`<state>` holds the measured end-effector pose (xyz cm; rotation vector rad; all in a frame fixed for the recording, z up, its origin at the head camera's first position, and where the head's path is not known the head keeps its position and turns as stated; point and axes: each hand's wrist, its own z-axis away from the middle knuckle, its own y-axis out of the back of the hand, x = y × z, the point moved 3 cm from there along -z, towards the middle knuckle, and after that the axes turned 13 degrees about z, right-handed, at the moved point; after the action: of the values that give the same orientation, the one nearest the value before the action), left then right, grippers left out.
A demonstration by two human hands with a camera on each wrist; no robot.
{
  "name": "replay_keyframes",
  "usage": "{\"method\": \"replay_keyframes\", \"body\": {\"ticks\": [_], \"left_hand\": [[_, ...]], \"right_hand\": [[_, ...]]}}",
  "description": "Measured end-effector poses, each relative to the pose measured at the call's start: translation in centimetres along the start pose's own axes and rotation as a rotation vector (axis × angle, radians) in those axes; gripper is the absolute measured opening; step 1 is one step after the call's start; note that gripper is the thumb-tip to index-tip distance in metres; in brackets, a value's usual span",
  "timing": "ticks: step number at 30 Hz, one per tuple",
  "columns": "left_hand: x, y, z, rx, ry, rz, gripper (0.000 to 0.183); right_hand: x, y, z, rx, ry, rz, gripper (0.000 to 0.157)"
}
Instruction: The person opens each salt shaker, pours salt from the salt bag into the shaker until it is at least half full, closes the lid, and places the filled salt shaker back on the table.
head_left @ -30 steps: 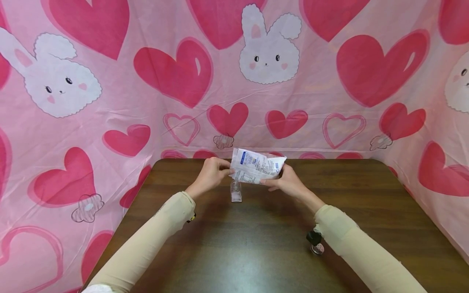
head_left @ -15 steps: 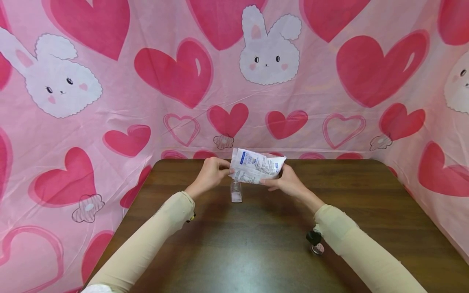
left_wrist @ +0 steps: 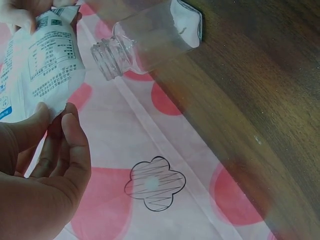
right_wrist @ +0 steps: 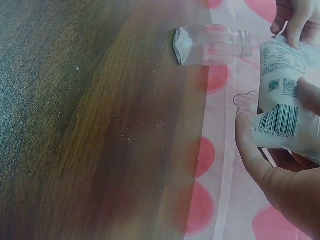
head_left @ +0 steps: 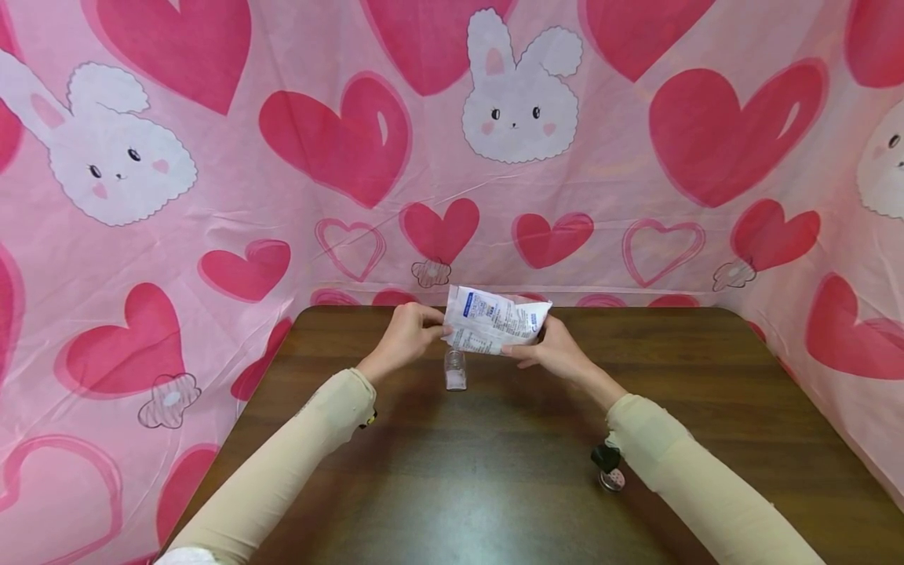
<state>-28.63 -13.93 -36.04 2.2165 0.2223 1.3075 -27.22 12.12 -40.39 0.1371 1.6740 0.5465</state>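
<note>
Above the far part of the table, both hands hold a white printed packet [head_left: 487, 320] tilted on its side. My left hand [head_left: 412, 333] pinches its left edge between thumb and fingers; the left wrist view gives this hand [left_wrist: 55, 160] close up. Around the packet's right end, my right hand [head_left: 554, 351] curls, with the barcode side [right_wrist: 277, 122] facing the right wrist camera. Just below the packet stands a small clear bottle [head_left: 455, 373], uncapped, its threaded neck [left_wrist: 107, 59] close to the packet's left corner. White material [left_wrist: 187, 25] covers the bottle's bottom. Whether anything is flowing cannot be made out.
A round perforated shaker cap [head_left: 613, 479] lies on the dark wooden table [head_left: 452, 463] beside the right forearm. White grains [right_wrist: 131, 139] are scattered on the wood. A pink cloth [head_left: 607, 173] with hearts and rabbits hangs behind the table's far edge and at both sides.
</note>
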Motion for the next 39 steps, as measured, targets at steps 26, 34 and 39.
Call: {"method": "replay_keyframes", "body": {"ticks": [26, 34, 39], "left_hand": [[0.09, -0.11, 0.08, -0.005, 0.025, -0.022, 0.004], [0.09, -0.09, 0.00, -0.001, 0.012, -0.021, 0.004], [0.12, -0.08, 0.03, -0.005, 0.007, -0.023, 0.003]], "right_hand": [[0.13, 0.02, 0.06, 0.005, 0.001, 0.002, 0.056], [0.02, 0.12, 0.08, 0.003, 0.007, 0.012, 0.057], [0.05, 0.11, 0.12, -0.001, 0.004, 0.011, 0.056]]}}
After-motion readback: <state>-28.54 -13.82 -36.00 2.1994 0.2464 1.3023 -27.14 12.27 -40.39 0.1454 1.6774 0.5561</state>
